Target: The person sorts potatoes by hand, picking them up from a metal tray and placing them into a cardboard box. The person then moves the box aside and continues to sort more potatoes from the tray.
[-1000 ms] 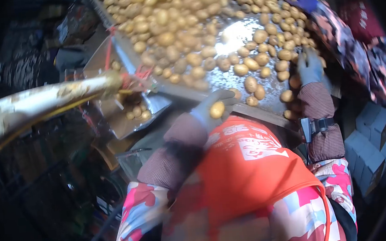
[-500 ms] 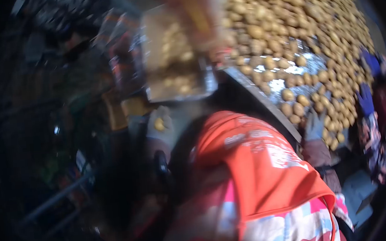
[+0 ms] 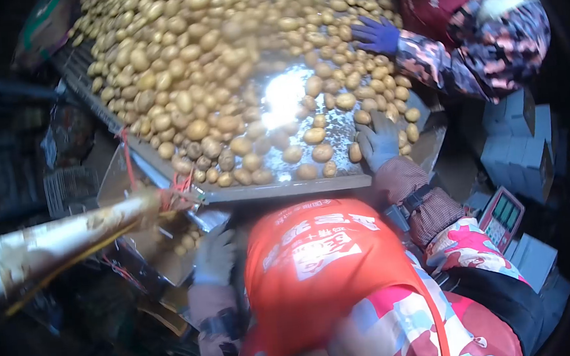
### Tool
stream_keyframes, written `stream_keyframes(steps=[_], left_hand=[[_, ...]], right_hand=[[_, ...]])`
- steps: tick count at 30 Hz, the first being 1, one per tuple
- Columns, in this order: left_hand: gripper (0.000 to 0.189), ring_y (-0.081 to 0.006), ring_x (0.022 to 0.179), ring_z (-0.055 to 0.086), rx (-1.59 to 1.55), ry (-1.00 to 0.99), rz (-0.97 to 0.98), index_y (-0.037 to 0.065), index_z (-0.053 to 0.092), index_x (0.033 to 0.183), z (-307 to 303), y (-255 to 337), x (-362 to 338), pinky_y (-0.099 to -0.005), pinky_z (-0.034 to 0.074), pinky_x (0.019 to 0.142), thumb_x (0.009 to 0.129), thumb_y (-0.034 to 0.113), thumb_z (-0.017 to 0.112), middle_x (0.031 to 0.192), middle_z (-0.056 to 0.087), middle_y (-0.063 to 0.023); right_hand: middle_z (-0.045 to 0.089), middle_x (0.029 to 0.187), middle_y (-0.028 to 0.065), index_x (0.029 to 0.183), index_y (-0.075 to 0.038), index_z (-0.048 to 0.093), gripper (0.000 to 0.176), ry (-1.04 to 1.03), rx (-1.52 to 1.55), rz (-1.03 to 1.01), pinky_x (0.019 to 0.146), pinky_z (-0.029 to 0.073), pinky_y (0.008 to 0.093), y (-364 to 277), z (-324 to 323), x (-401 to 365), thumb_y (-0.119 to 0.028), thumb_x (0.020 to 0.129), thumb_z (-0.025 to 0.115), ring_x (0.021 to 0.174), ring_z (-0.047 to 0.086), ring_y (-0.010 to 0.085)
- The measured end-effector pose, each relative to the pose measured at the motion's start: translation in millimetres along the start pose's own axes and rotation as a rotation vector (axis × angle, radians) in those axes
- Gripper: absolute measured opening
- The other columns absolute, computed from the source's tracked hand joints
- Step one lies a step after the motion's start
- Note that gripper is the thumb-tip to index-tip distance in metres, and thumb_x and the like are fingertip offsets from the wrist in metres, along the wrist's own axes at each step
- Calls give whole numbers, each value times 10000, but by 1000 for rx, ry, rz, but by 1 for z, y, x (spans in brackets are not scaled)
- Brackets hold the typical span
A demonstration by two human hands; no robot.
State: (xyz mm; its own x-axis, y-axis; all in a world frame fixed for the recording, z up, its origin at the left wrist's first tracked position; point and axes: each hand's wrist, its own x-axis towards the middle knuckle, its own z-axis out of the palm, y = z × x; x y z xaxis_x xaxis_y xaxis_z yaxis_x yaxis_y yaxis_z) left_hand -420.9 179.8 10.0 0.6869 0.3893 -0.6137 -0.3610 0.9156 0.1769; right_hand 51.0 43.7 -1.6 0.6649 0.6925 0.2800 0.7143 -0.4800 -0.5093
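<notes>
My right hand (image 3: 378, 144), in a pale grey glove, lies with its fingers apart on the sorting table (image 3: 286, 189), touching or close to potatoes (image 3: 322, 152) at the near right corner. My left hand (image 3: 213, 257), gloved too, is below the table's near left corner beside an open carton (image 3: 176, 267) with potatoes in it. Its back faces me and its fingers are blurred; whether it holds anything is hidden. Many loose potatoes (image 3: 183, 102) are heaped over the far and left parts of the table.
A co-worker's purple-gloved hand (image 3: 375, 36) rests among potatoes at the right. A long whitish pole (image 3: 67, 241) with red string juts in from the left. White boxes (image 3: 516, 147) and a device with a keypad (image 3: 502, 216) stand at the right.
My view has swung so the table now lies straight ahead. My left hand, earlier palm up with a potato, now shows its back beside the carton, no potato visible.
</notes>
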Motion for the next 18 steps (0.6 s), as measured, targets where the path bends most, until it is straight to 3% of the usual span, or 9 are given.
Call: stream_keyframes(steps=[1, 2, 5, 7, 9, 12, 14, 15, 18], left_hand=[[441, -177, 816, 599, 359, 317, 43, -32, 528, 1363, 58, -23, 22, -259, 516, 687, 1070, 291, 466, 1206, 639, -198], [454, -183, 817, 598, 410, 288, -20, -31, 501, 1406, 75, -40, 54, -263, 519, 701, 1073, 274, 455, 1275, 632, -222], [521, -214, 880, 651, 527, 155, -122, -18, 504, 1410, 110, -54, 112, -299, 535, 734, 1087, 384, 427, 1273, 644, -218], [571, -228, 898, 675, 578, 199, -110, -15, 510, 1404, 125, -62, 140, -306, 535, 714, 1082, 447, 416, 1268, 656, -215], [629, -240, 904, 696, 590, 288, -41, -13, 514, 1402, 127, -73, 163, -309, 531, 681, 1072, 512, 406, 1262, 668, -212], [657, -245, 874, 704, 781, 371, -164, -13, 526, 1389, 136, -65, 170, -313, 512, 623, 1065, 544, 396, 1230, 685, -206], [667, -231, 816, 695, 768, 428, -134, -13, 538, 1376, 143, -72, 168, -296, 484, 576, 1065, 555, 379, 1199, 692, -205], [665, -227, 804, 690, 762, 437, -127, -12, 543, 1370, 142, -73, 169, -291, 479, 569, 1066, 555, 377, 1190, 694, -203], [652, -204, 713, 653, 760, 429, -108, -15, 571, 1331, 131, -75, 173, -267, 488, 543, 1074, 546, 362, 1146, 705, -198]], right_hand=[[671, 1079, 229, 1033, -96, 739, 202, 78, -140, -184, 834, 507, 532, 18, -7, -6, -204, 889, 647, 950, 642, 411], [685, 1021, 225, 1030, -88, 742, 200, 156, -280, -368, 810, 515, 522, 45, -16, -10, -201, 894, 646, 917, 651, 402], [699, 913, 200, 1003, -94, 758, 192, -318, -436, 96, 775, 528, 492, 118, -19, -18, -215, 902, 649, 845, 662, 387], [706, 873, 178, 987, -107, 780, 242, 53, -409, 25, 772, 532, 503, 151, -27, -8, -285, 909, 634, 826, 668, 392], [718, 997, 167, 1086, -126, 771, 314, 155, -273, -31, 847, 527, 509, 176, -37, 37, -346, 937, 603, 918, 672, 390], [656, 1258, 180, 1295, -151, 674, 454, -156, -392, 240, 1027, 468, 493, 200, -7, 106, -432, 955, 565, 1149, 620, 363], [580, 1403, 182, 1358, -189, 634, 499, -405, -455, 434, 1078, 424, 512, 157, -4, 129, -466, 951, 562, 1295, 539, 363], [552, 1437, 179, 1366, -202, 631, 507, -481, -541, 392, 1089, 406, 528, 115, -19, 126, -477, 945, 562, 1338, 500, 370], [474, 1511, 168, 1386, -238, 620, 499, -177, -514, 74, 1110, 346, 577, 158, 28, 83, -458, 941, 570, 1413, 407, 389]])
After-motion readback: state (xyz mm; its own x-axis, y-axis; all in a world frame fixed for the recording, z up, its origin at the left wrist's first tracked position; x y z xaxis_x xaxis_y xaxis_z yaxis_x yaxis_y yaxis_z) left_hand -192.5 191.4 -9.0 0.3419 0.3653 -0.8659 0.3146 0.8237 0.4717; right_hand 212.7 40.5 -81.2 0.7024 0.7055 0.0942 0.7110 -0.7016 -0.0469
